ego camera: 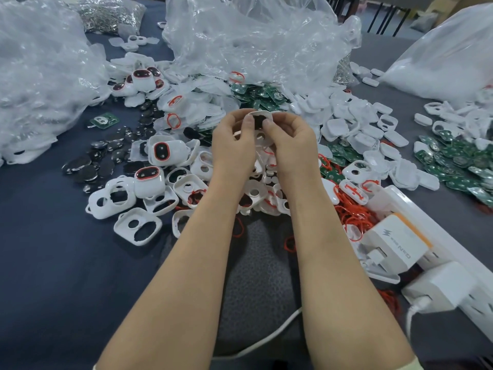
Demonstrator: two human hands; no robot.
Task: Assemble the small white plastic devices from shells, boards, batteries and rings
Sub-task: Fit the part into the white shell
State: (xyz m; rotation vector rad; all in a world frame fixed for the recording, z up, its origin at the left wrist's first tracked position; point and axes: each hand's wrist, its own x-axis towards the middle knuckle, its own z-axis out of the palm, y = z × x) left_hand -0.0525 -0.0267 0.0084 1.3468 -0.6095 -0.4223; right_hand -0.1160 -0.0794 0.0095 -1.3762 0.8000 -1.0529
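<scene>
- Holding one white shell [261, 113] above the heap of parts, the left hand [234, 140] and right hand [292, 141] meet, fingers and thumbs pinching it from either side.
- Under both thumbs a dark round piece [258, 122], probably a battery, sits in the shell; this looks like the seating step.
- Around them on the dark table [53, 263] lie green boards [266, 99], coin batteries [80, 166], red rings [352, 212] and, to the left, finished devices [149, 178].
- Next, I judge, even thumb pressure must press the piece flat before a mating part is picked up.
</scene>
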